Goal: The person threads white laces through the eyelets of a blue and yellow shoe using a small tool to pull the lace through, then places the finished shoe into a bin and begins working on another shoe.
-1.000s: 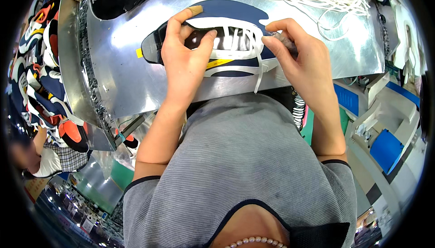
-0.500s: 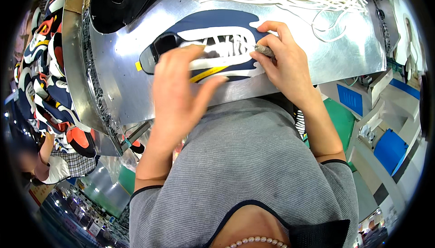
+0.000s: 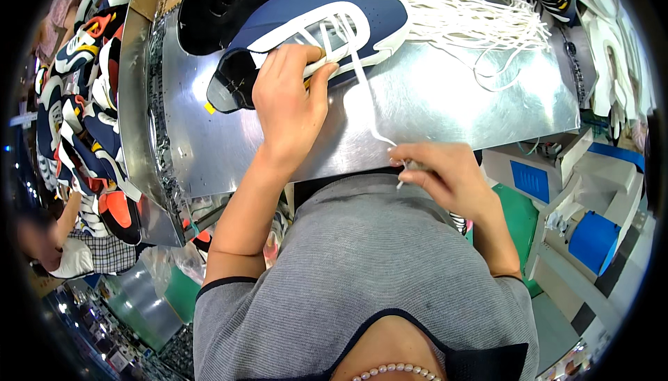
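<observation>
A navy and white shoe upper (image 3: 316, 16) lies flat on a shiny metal table (image 3: 445, 102). My left hand (image 3: 289, 102) presses down on its lower edge by the lacing holes. A white lace (image 3: 362, 96) runs from the upper across the metal toward me. Near the table's front edge my right hand (image 3: 442, 176) pinches the end of that lace and holds it taut.
A heap of loose white laces (image 3: 480, 22) lies on the table's far right. A black tray (image 3: 223, 2) sits behind the upper. Stacked coloured shoe uppers (image 3: 83, 102) fill the left side. Another person (image 3: 49, 235) stands at lower left. Blue and white machines (image 3: 591, 221) stand to the right.
My right hand has drawn back from the upper toward my body, pulling the lace out long. My left hand shifted onto the upper's lower edge, and the upper now sits farther from me.
</observation>
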`<state>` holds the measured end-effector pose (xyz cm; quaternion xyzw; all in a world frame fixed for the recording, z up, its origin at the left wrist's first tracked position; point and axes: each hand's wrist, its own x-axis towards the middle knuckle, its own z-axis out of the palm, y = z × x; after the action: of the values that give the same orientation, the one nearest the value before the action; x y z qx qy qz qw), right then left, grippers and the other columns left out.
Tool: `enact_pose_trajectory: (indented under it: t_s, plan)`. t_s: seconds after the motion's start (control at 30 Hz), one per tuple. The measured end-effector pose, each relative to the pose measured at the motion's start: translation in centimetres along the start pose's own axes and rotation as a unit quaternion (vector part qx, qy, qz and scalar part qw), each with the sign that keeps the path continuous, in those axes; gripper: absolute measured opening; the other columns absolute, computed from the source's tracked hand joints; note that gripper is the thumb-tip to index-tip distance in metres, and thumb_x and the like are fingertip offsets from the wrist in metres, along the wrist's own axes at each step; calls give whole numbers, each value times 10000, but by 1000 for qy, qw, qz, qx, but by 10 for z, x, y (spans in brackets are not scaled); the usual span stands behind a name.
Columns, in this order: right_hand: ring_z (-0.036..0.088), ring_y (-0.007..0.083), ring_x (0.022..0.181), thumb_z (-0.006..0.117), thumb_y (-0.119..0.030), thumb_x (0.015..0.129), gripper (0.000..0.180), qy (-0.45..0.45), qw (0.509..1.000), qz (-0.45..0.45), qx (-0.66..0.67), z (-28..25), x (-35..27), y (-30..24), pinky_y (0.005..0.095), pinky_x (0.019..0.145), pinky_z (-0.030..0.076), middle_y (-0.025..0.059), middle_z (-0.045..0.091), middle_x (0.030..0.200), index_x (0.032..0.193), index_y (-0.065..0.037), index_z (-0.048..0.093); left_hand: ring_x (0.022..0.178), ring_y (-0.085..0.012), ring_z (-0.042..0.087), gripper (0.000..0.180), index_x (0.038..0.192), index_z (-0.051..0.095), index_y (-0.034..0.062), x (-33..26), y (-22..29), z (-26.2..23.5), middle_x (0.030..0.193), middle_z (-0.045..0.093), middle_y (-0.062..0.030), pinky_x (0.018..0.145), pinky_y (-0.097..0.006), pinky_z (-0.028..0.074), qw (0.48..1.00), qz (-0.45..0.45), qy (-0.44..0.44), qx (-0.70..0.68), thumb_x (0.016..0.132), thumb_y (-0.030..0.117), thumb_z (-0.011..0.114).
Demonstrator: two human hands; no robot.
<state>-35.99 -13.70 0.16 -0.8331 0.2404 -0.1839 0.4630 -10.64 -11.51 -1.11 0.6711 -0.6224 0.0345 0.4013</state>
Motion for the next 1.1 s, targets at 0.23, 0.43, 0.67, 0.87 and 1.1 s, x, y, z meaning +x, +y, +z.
enact_pose_trajectory:
  t_s: [0.23,0.43,0.67,0.87,1.1]
  plan:
    - [629,197,784,667,-129,903,196,-19,985,-93,145,-14,47,-2,312,716,495,91,667,904,1075,-37,691,742,-284,595,201,897,614,29,6,7,-13,828,627,-97,671,-373,458,998,50,49,-1,772,34,772]
    - [529,23,719,728,-167,891,213,149,953,106,243,-7,88,7,189,631,423,-38,655,799,1024,0,729,701,-265,584,188,893,626,60,11,28,-15,769,596,-72,636,-370,437,988,136,74,7,758,25,752]
    - [464,8,614,775,-190,857,193,242,930,71,267,18,93,7,197,542,360,-72,580,687,924,-17,720,676,-262,587,225,934,631,55,24,47,-41,795,619,-68,629,-358,445,990,137,26,-14,752,-6,749]
    - [495,34,689,740,-158,887,131,-6,962,115,247,24,38,16,220,604,375,-42,591,752,903,-33,707,711,-288,563,291,1016,661,48,19,34,-41,795,571,-91,649,-378,453,996,89,-19,-26,742,-11,738]
    - [565,70,861,690,-70,900,116,135,971,46,193,22,68,29,203,767,448,-8,640,924,997,-5,687,854,-331,571,223,1075,664,30,-14,-3,1,889,608,-134,750,-428,456,977,21,-208,38,865,105,667]
